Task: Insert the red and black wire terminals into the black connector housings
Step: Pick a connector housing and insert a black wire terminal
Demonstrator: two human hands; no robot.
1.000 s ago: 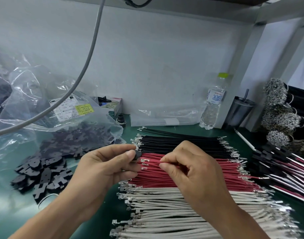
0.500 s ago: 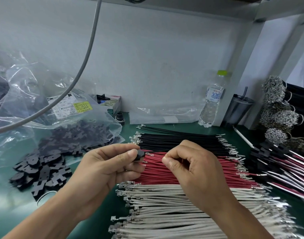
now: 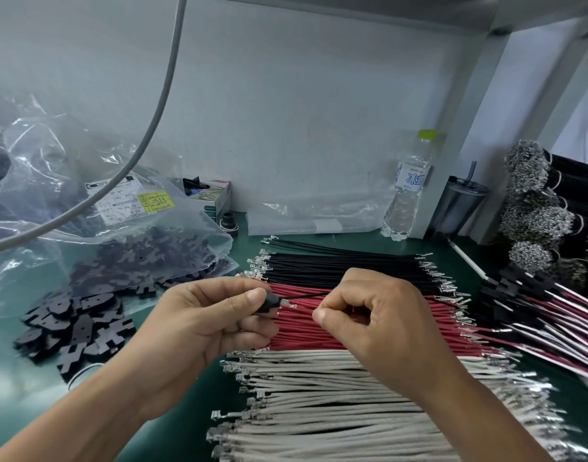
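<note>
Nearest me, at six o'clock, the white wires point(image 3: 369, 405) lie in a flat row, not part of this job. Just above them my two hands work over the red wires point(image 3: 306, 331). My left hand point(image 3: 199, 325) pinches a black connector housing point(image 3: 270, 301) between thumb and forefinger, its mouth facing three o'clock. My right hand point(image 3: 382, 315) is curled, thumb and forefinger pinching a black wire point(image 3: 302, 296) whose tip meets the housing; whether the terminal is fully seated I cannot tell. A bare metal terminal point(image 3: 288, 305) shows just beside the housing's mouth (probably a red wire's end lying below).

To do this well, I judge I should keep the wire level with the cavity, grip close to the crimp so it does not buckle, push straight toward nine o'clock, then tug lightly.

Farther, at twelve o'clock, the black wires point(image 3: 345, 268) wait; loose housings point(image 3: 76, 325) spill at nine o'clock from a plastic bag point(image 3: 96, 208); finished assemblies point(image 3: 545, 311) lie at three o'clock
</note>
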